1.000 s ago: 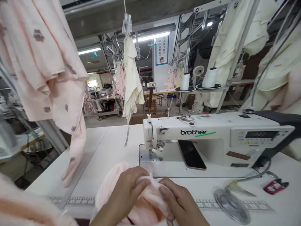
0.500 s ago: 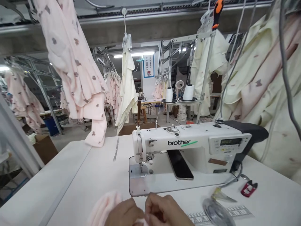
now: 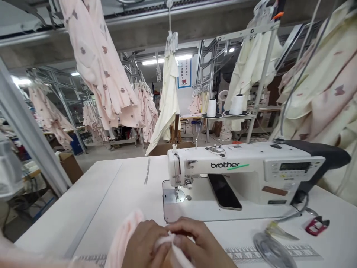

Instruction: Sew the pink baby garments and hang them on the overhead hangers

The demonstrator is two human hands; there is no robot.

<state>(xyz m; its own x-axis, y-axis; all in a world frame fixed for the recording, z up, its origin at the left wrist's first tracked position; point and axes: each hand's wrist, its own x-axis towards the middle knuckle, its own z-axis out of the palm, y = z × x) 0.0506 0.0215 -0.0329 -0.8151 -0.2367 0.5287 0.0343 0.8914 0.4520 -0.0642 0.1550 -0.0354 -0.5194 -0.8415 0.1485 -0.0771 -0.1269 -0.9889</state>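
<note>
Both L hand (image 3: 143, 243) & R hand (image 3: 202, 242): fingers (image 3: 189, 224) closed, pinching pink cloth (image 3: 124, 232); none under m/c needle (image 3: 176, 191), amt done/left can't tell

The pink cloth (image 3: 121, 238) reads to me as soft and matt, with a slightly fuzzy pile, and I see the same dull softness in the hanging pink pieces (image 3: 104, 70). I make out a smooth, pale tabletop (image 3: 131, 197) with a low sheen. The sewing machine (image 3: 245, 163) looks glossy and painted, its needle plate (image 3: 181, 196) shiny bare metal. I find the phone (image 3: 224, 191) dark and glass-smooth, the round disc (image 3: 272, 249) clear, glossy plastic, and the overhead beam (image 3: 200, 22) dull grey metal.
</note>
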